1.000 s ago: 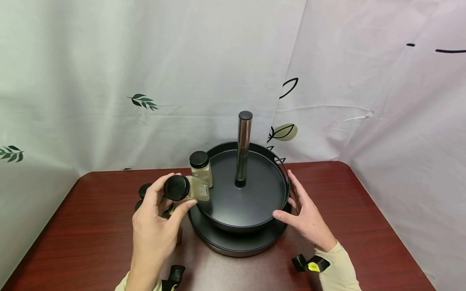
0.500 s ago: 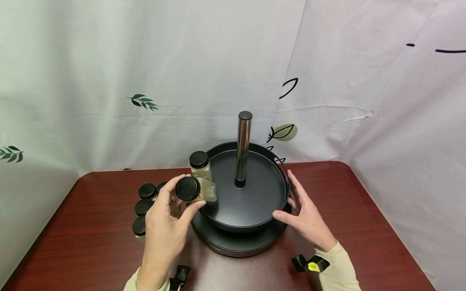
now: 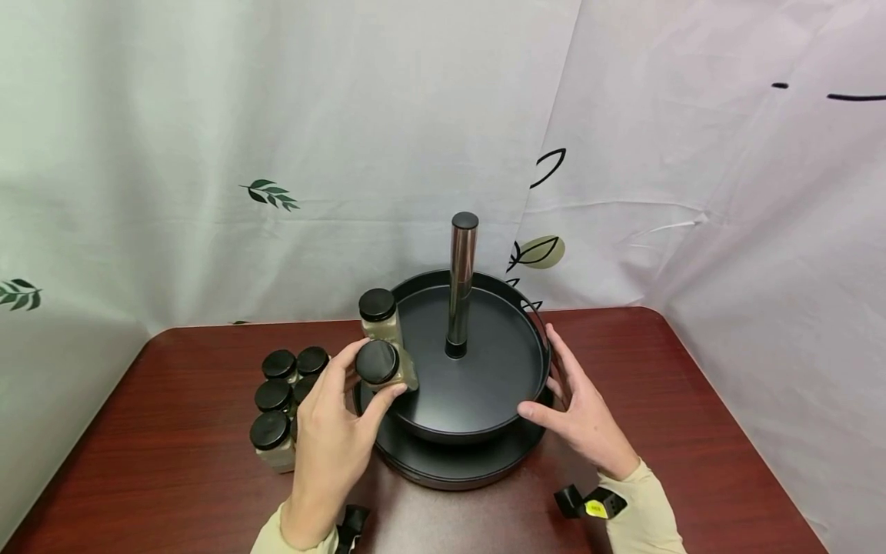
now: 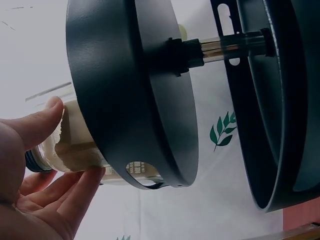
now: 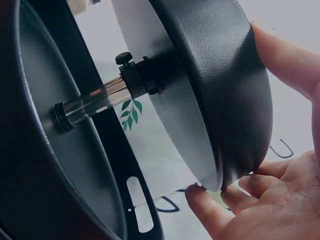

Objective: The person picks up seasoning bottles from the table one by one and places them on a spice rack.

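Observation:
My left hand [image 3: 332, 442] pinches a square clear spice jar [image 3: 407, 371] with a black lid between thumb and fingers. Pale powder fills it, and it leans at the left rim of a black two-tier turntable's upper tray [image 3: 477, 392]. In the left wrist view the jar [image 4: 75, 142] sits against the tray's outer wall; whether its base touches the tray floor is hidden. A second jar [image 3: 379, 319] stands just behind it at the tray's left edge. On the other side, my right hand [image 3: 588, 419] holds the upper tray's wall [image 5: 225, 65], thumb and fingers spread round it.
A metal post [image 3: 460, 300] rises from the tray's centre. Below lies the wider lower tray [image 3: 453, 469]. Several black-lidded jars [image 3: 275, 450] stand on the reddish table [image 3: 173, 438] left of the turntable. A white leaf-print curtain [image 3: 415, 138] hangs behind.
My left hand has carried the jar rightward and slightly down, tipping it more upright over the tray's left rim. The jars on the table come into fuller view. My right hand stays put.

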{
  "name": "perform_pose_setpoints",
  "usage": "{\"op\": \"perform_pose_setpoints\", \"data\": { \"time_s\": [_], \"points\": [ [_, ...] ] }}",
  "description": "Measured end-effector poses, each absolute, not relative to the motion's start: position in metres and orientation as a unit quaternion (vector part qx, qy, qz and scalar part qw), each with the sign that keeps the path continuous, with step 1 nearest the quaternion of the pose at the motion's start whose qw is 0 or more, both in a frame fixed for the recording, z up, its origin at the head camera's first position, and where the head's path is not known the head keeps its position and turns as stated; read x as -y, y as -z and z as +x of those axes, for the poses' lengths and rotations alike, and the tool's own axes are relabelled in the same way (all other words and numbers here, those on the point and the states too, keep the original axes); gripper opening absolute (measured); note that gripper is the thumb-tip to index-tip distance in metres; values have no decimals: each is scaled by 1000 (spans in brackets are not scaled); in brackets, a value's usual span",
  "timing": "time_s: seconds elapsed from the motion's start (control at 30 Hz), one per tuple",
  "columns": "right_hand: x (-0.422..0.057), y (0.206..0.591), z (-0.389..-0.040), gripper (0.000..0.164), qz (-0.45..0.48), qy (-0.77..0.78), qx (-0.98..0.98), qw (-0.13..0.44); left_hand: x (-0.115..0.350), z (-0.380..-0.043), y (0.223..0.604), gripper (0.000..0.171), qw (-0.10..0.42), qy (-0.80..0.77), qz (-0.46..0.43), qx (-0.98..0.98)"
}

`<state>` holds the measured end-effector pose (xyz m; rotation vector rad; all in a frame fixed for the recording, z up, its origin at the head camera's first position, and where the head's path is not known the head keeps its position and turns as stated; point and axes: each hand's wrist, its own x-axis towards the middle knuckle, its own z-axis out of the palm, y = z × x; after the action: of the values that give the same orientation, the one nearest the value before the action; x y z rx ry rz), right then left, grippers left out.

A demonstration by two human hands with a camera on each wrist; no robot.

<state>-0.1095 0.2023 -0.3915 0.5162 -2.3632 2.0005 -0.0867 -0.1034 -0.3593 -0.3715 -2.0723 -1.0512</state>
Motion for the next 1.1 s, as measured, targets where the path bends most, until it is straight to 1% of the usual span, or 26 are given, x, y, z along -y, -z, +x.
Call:
{"op": "perform_pose_setpoints", "data": {
  "time_s": [0.1,0.3,0.47,0.57,0.77,1.1],
  "points": [
    [-202,392,-110,102,165,-635,754,3,103,-87,360,74,385,406,-140,817],
    [-202,391,-110,102,162,-632,757,5,103,-89,363,76,404,388,-133,818],
    [-202,391,-109,102,161,-632,758,1,103,-89,363,76,392,389,-140,822],
    [-203,390,-109,102,160,-630,760,-1,102,-90,363,74,383,389,-147,825],
    [-203,391,-109,102,159,-628,762,0,102,-91,364,66,386,383,-140,827],
    [-204,391,-109,102,160,-625,764,7,105,-93,366,64,390,382,-129,828]
  ]
}}
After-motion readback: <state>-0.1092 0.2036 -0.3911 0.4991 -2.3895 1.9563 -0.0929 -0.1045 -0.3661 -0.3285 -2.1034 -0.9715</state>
